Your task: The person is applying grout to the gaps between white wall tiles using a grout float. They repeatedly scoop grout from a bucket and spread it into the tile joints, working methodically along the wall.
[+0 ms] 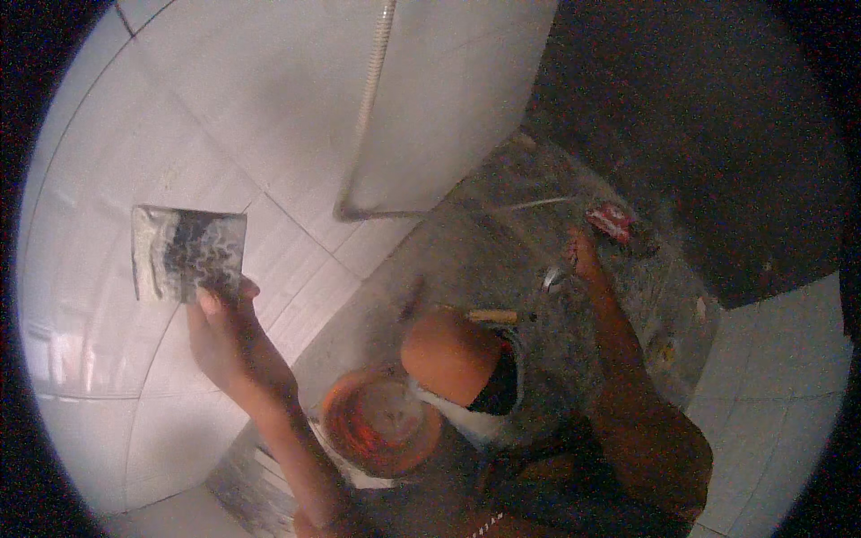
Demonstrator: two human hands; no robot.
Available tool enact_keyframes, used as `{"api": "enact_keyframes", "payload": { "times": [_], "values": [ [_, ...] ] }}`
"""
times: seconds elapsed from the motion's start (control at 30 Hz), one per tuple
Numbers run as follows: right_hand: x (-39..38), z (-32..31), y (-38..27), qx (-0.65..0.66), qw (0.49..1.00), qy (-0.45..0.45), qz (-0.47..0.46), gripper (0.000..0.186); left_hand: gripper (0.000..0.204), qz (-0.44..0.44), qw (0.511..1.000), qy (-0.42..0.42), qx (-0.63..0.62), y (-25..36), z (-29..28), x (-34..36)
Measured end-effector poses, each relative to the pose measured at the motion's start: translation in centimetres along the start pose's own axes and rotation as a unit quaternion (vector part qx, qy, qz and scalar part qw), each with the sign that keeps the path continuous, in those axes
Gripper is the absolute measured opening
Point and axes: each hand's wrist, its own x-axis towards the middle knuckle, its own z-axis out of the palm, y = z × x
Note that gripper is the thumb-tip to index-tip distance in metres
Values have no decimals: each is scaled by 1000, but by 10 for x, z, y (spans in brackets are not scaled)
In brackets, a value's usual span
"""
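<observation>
My left hand (224,327) grips a square tile-like piece (184,247) with a mottled black and grey face, raised before the white tiled wall (99,341) at left. My right hand (578,247) is low at right, fingers curled, beside a curved shiny metal piece (556,278); what it holds is unclear. Just beyond it lies a crumpled red-and-white packet (610,220). Below the middle, near my bent bare knee (448,350), are a round orange container (345,421) with pale residue inside and a yellow-handled tool (493,316).
A pale ribbed hose (372,72) hangs along the wall and bends along its foot. The grey floor (475,224) is dusty and stained. A dark wall surface (673,134) rises at upper right, white tiles (762,430) at lower right. A small yellowish object (665,351) lies at right.
</observation>
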Motion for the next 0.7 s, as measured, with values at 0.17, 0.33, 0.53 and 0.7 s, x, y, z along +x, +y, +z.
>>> {"api": "enact_keyframes", "payload": {
  "times": [0.17,0.33,0.53,0.7],
  "values": [
    [60,-31,41,73,990,-116,30,32,34,56,993,-45,95,-8,-2,5],
    [92,-70,49,70,988,-132,-31,34,35,7,997,-75,-14,19,-12,22],
    [89,-39,53,72,975,-166,-128,34,27,-33,992,-13,117,32,-41,41],
    [111,-87,25,75,959,-222,-157,38,26,-163,933,-31,321,39,-70,30]
  ]
}}
